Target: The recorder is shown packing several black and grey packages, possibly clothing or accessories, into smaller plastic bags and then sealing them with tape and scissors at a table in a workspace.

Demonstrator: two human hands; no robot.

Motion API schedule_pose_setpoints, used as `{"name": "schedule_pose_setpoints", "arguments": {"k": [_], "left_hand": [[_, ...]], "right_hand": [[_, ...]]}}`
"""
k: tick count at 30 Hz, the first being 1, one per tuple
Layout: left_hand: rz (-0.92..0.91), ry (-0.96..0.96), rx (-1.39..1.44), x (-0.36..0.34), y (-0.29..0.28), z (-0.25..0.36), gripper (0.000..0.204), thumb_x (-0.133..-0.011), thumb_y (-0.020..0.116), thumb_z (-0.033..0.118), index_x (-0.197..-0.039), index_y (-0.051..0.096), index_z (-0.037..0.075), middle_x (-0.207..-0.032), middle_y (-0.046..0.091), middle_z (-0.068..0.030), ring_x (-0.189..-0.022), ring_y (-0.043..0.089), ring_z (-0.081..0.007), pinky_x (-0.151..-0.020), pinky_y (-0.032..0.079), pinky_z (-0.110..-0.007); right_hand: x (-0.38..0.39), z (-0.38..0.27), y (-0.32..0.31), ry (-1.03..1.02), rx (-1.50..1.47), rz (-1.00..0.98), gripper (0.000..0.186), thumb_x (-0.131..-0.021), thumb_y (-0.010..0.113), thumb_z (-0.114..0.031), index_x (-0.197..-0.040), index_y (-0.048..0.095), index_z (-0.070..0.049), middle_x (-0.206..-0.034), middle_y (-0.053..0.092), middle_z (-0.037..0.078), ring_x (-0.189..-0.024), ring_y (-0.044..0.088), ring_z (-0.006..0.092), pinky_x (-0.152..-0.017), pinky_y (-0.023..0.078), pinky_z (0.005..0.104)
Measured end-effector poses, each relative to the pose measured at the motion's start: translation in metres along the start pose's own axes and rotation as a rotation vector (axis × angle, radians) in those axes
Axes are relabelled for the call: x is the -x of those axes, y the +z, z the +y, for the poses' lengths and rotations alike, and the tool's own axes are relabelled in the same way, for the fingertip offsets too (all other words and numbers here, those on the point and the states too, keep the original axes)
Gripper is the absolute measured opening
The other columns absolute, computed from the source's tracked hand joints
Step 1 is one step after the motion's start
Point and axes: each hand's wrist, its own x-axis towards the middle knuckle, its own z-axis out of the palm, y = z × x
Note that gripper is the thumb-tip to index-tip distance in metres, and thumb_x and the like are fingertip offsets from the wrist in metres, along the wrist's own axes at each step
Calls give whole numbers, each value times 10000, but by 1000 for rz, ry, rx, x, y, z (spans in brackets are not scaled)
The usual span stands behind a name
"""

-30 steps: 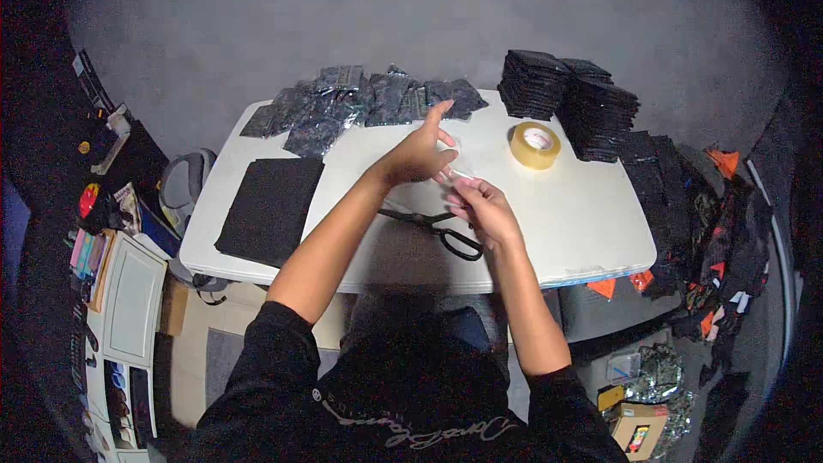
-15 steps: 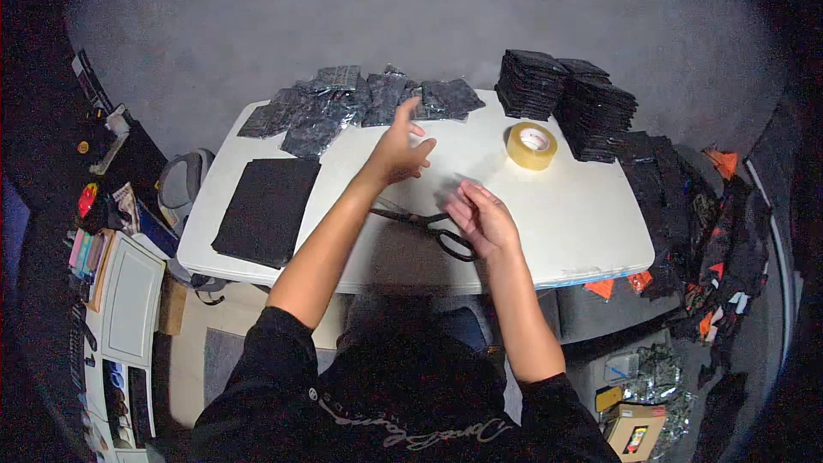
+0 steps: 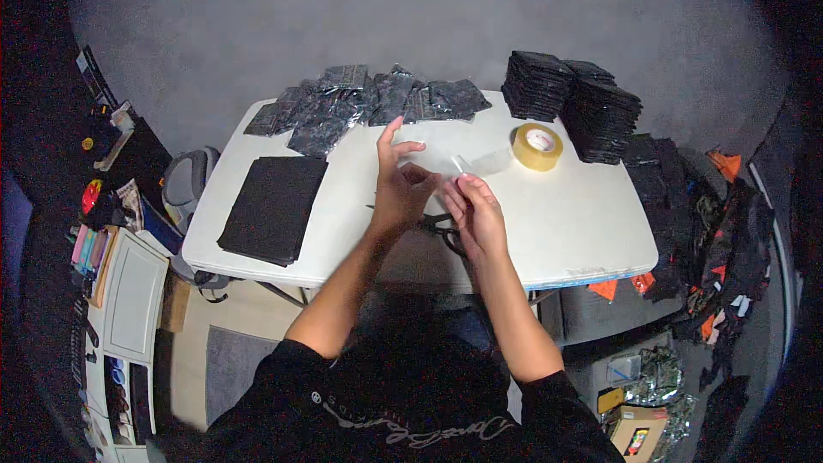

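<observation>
Over the middle of the white table (image 3: 591,236), my two hands are close together. My right hand (image 3: 480,219) pinches a clear strip of tape (image 3: 490,161), which stretches toward the yellowish tape roll (image 3: 537,147) standing to the right. Beside it, my left hand (image 3: 401,184) has its thumb and a finger curled together, with other fingers raised. What lies in that pinch, if anything, is too small to make out. Black-handled scissors (image 3: 441,223) lie under my hands, partly hidden by them.
Black folded pieces (image 3: 273,210) lie flat at the left. Clear-wrapped dark packets (image 3: 334,111) are heaped along the far edge. Tall black stacks (image 3: 600,116) stand at the far right. Dark fabric with orange scraps (image 3: 720,231) hangs beyond the right edge.
My right hand has moved up slightly and now pinches the tape strip. My left hand has come lower and nearer to it, its thumb and a finger curling together.
</observation>
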Motion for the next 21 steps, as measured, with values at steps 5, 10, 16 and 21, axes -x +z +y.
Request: {"name": "schedule_pose_setpoints", "arguments": {"k": [5,10,16,21], "left_hand": [[-78,34,-201,-11,-14,19,1006,-749,681,-179,-1551,167,144,-1234,506,-150,-776,664,-126,-689,558,-250],[-153,22,-131,-26,-30,42,991,-762,664,-167,-1559,149,119,-1244,511,-150,-755,667,-132,-706,541,-246],[-204,69,-44,-36,-47,19,956,-825,670,-113,-1566,115,125,-1305,478,-157,-834,700,-171,-752,554,-280],[-165,56,58,-21,-57,3,862,-912,599,-70,-1575,87,138,-1361,470,-180,-886,709,-208,-754,556,-297]], "right_hand": [[16,-17,-11,151,379,-27,296,-957,632,-79,-1240,598,2,-1080,659,67,-998,662,170,-883,546,276],[26,-41,-18,-406,1461,-300,324,-834,727,-54,-1147,654,-15,-1021,668,129,-907,667,252,-796,542,350],[36,-47,-8,-447,1923,-486,441,-740,780,-68,-1160,644,-71,-1138,589,185,-1044,616,392,-937,518,454],[32,-48,-9,-419,1974,-406,470,-754,788,-104,-1193,621,-73,-1114,606,203,-1033,621,393,-915,522,467]]}}
